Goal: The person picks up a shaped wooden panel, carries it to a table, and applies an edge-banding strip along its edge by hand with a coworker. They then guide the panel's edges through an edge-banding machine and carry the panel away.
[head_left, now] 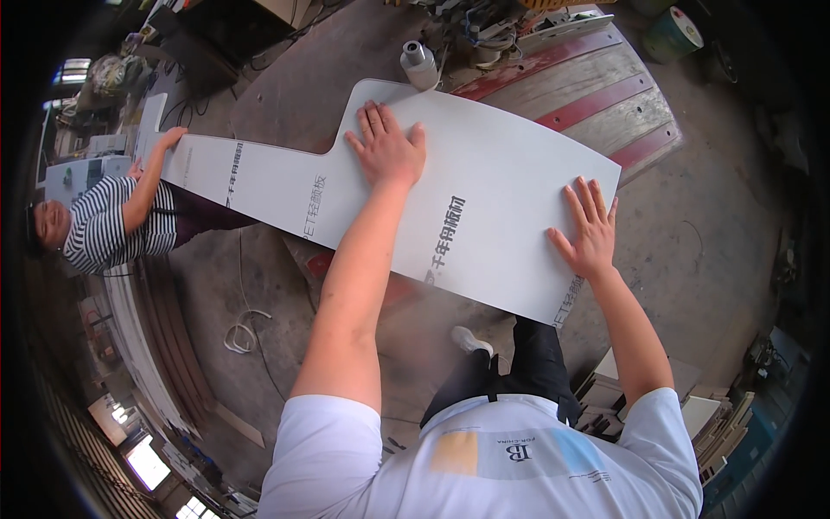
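A long white panel (497,160) with printed lettering lies across the workbench, with a notch cut into its far edge. My left hand (389,149) rests flat on it beside that notch, fingers spread. Near the panel's right end, my right hand (590,227) also lies with its fingers spread on the white surface. At the left, a person in a striped shirt has a hand (175,137) on the panel's narrow far end. A grey cylindrical tool (418,65) stands against the far edge, just beyond my left hand.
Past the panel lies a curved grey board (596,91) with red strips. Tools and cables (493,35) crowd the far side. A green bucket (674,35) stands at the far right. A pale cord (242,333) lies on the floor, and board offcuts (713,419) lean at the lower right.
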A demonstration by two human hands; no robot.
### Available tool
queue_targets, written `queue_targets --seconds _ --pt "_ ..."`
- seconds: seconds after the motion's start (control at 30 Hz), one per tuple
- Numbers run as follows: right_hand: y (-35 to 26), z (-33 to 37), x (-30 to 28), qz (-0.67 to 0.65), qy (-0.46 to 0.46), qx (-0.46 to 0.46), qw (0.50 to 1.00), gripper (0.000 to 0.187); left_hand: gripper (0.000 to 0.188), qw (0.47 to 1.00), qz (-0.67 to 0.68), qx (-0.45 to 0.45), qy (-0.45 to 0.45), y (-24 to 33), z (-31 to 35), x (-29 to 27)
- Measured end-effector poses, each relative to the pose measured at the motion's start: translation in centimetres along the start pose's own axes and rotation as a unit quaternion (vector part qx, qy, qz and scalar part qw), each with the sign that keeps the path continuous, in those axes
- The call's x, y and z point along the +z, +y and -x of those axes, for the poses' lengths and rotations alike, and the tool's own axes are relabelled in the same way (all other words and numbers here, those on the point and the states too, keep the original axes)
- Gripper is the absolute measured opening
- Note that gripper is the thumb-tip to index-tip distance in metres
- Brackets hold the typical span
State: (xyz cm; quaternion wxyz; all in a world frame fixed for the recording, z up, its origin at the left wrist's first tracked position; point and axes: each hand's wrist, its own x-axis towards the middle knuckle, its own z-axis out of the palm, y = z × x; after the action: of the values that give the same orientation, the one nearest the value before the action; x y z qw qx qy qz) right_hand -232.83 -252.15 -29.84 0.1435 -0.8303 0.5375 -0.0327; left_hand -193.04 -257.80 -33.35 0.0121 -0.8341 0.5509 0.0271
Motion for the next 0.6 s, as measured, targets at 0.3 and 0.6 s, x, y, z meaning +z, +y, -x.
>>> queue_targets --seconds 0.3,0.6 --pt "1.0 -3.8 -0.6 0.010 -0.022 -0.011 1.000 0.081 0.084 1.000 -0.019 -0.022 0.009 -0.1 -1.4 0.7" --pt "1.2 -7.5 -1.0 0.023 -0.034 -0.043 0.998 0.082 0.081 1.000 0.014 -0.003 -0.003 -2.1 -0.8 0.6"
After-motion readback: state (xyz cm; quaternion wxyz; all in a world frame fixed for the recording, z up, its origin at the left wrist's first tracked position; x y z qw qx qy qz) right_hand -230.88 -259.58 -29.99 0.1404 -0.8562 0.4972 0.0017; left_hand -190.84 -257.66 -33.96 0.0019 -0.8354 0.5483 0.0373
